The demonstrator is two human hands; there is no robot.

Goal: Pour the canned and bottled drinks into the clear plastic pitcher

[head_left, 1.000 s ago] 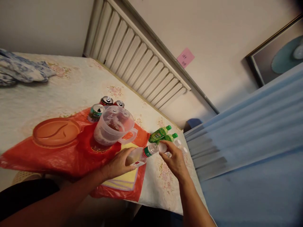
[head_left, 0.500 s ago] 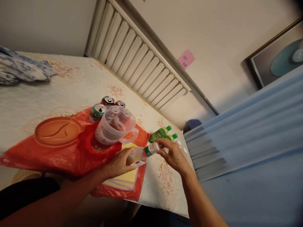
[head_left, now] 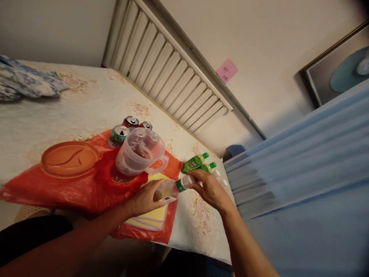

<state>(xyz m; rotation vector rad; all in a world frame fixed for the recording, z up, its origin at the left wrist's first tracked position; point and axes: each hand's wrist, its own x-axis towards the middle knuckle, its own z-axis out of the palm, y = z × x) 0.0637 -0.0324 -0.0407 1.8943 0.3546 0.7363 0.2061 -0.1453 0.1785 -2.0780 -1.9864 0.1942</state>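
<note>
A clear plastic bottle with a green and red label lies tilted between my hands, its white cap end to the right. My left hand is wrapped round its body. My right hand pinches the cap with thumb and fingers. Just left of the bottle, a clear pitcher with some brown liquid and foam stands on a red plastic sheet. Yellow cloths with purple edges lie under my left hand.
Several opened cans stand behind the pitcher. An orange lid lies to its left. Green bottles and white-capped bottles are beyond my right hand. Patterned fabric sits far left; a blue curtain hangs right.
</note>
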